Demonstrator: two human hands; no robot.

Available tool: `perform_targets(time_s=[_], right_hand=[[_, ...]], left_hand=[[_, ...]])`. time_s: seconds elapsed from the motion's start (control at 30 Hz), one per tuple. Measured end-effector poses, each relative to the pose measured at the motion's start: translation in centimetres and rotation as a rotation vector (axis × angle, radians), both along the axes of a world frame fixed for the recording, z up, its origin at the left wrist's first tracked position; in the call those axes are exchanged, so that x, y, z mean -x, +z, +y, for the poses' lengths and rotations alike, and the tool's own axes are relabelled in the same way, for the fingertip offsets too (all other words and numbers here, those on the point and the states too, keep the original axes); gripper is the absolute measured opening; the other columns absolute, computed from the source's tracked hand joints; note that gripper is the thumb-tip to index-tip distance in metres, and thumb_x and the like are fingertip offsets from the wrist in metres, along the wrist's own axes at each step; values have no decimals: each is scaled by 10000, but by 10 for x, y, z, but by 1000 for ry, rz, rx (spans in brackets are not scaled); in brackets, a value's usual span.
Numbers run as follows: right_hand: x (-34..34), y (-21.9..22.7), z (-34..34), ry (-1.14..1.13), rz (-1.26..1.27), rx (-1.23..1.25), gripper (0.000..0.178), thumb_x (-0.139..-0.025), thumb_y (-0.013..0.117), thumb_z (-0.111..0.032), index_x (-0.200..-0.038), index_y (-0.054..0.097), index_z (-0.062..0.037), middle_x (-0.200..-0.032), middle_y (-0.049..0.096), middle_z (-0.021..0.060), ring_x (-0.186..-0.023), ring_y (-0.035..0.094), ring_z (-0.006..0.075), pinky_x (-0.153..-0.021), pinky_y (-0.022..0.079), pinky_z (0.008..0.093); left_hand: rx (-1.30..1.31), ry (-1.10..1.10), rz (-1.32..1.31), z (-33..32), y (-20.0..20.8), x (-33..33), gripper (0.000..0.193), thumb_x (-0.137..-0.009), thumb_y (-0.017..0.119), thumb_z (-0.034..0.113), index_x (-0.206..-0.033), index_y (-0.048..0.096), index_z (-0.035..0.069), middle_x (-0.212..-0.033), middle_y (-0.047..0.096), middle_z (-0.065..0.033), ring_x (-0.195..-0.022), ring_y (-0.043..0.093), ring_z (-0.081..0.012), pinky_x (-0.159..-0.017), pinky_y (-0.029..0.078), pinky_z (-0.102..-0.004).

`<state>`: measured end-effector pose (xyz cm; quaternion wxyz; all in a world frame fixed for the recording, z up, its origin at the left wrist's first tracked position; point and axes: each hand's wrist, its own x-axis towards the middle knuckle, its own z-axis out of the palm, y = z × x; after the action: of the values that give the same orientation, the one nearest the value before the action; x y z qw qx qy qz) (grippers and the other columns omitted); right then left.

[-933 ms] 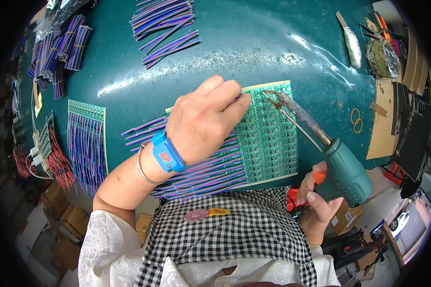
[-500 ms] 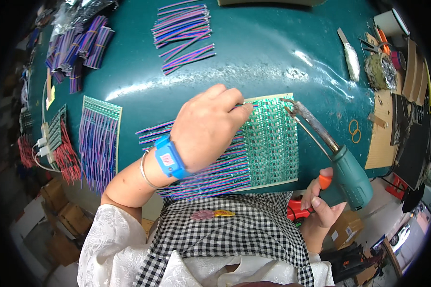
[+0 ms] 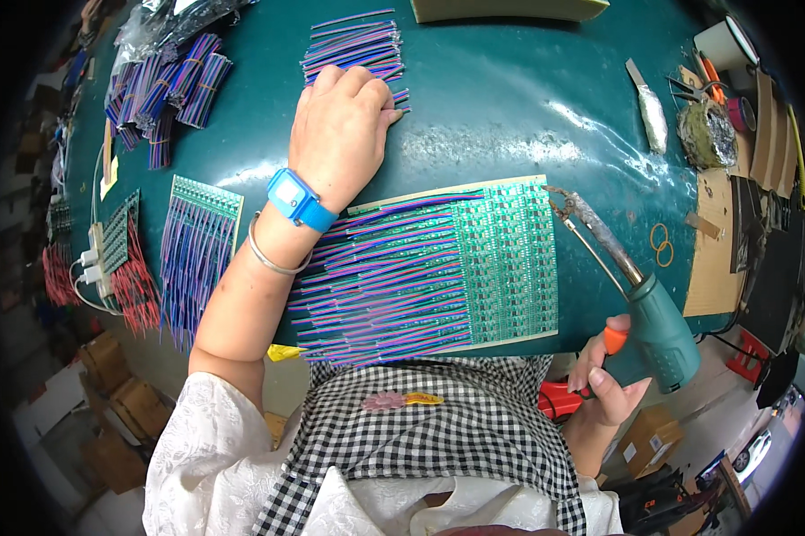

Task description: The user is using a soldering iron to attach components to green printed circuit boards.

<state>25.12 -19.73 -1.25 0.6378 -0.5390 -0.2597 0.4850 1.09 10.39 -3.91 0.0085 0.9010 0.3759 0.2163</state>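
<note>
My left hand (image 3: 344, 116), with a blue wristband, lies over the loose pile of multicoloured wires (image 3: 358, 45) at the far side. Its thumb and fingers are closed at the pile's near end, pinching wire; the fingertips are partly hidden. In my right hand (image 3: 603, 375) is a green soldering gun (image 3: 657, 330) with an orange trigger. Its tip (image 3: 559, 196) is just beside the top right corner of a green circuit board panel (image 3: 510, 268). Rows of purple, blue and black wires (image 3: 385, 286) run from the panel's middle out to the left.
Left of the panel stand another wired board (image 3: 204, 201) and boards with red wires (image 3: 139, 295). Bundled wires (image 3: 166, 89) lie at the far left. On the right are a foil-wrapped blade (image 3: 650, 112), rubber bands (image 3: 661, 246), a white cup (image 3: 729, 43) and cardboard (image 3: 715, 259).
My left hand has moved from the panel up to the loose wire pile, uncovering the wired rows. My right hand and the soldering gun have hardly moved.
</note>
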Motion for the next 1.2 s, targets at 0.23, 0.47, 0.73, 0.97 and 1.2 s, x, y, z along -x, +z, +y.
perform_targets(time_s=[0.23, 0.47, 0.73, 0.97, 1.2], right_hand=[[5, 3, -2, -43, 62, -12, 598, -747, 695, -5, -1277, 449, 120, -721, 529, 103, -516, 520, 154, -464, 450, 266], [2, -1, -5, 8, 14, -2, 604, -773, 714, -61, -1270, 410, 100, -710, 509, 89, -476, 503, 142, -411, 479, 276], [10, 2, -2, 38, 51, 51, 579, -734, 687, 18, -1276, 501, 104, -669, 537, 81, -537, 540, 152, -497, 459, 266], [12, 2, -3, 68, 53, 124, 577, -720, 676, 27, -1275, 536, 101, -699, 559, 80, -568, 540, 147, -540, 450, 262], [13, -1, -4, 100, 50, 151, 592, -717, 681, 30, -1293, 549, 79, -742, 571, 81, -606, 539, 144, -561, 445, 263]], left_hand=[[116, 5, -47, -2, -2, 4, 114, -795, 742, 77, -837, 640, 50, -900, 608, -88, -885, 561, -317, -787, 469, -410], [63, -38, -15, -26, 25, -6, 113, -808, 715, 22, -853, 612, 31, -860, 631, -97, -815, 604, -329, -729, 501, -386], [210, -371, -183, -77, 22, -21, 271, -696, 696, -37, -956, 716, 40, -877, 668, -87, -761, 655, -250, -643, 539, -336], [263, -329, -196, -81, 4, -23, 277, -680, 696, -47, -939, 736, 43, -875, 636, -72, -774, 626, -239, -653, 530, -336], [302, -326, -197, -85, 4, -23, 279, -686, 698, -63, -946, 737, 31, -864, 616, -75, -765, 610, -242, -653, 520, -342]])
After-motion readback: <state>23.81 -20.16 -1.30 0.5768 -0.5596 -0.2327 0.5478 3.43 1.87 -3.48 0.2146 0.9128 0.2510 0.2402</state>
